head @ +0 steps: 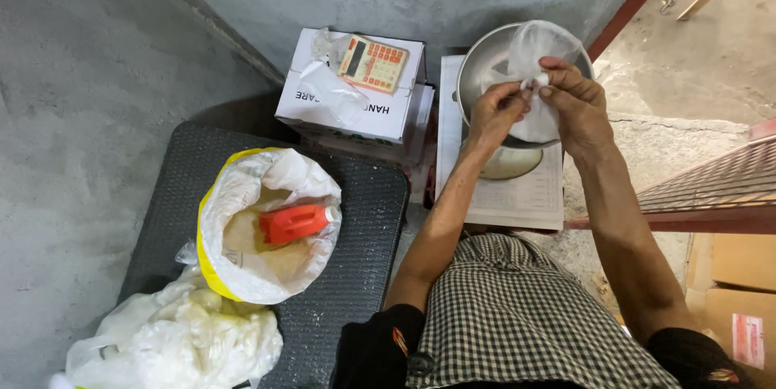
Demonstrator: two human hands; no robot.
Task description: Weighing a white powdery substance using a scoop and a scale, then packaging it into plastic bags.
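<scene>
A thin white plastic bag (535, 57) hangs over a metal bowl (483, 65) that sits on a white kitchen scale (517, 191). My left hand (495, 110) and my right hand (575, 102) both pinch the twisted neck of that bag, fingertips almost touching above the bowl. The bag's contents are hidden by its cloudy film.
An open white-and-yellow sack (263, 223) of grain stands on a black platform (360, 219), with an orange plastic scoop (297, 221) lying in it. Crumpled plastic bags (174, 340) lie at lower left. A calculator (372, 63) rests on a white cardboard box (356, 106). Concrete walls surround.
</scene>
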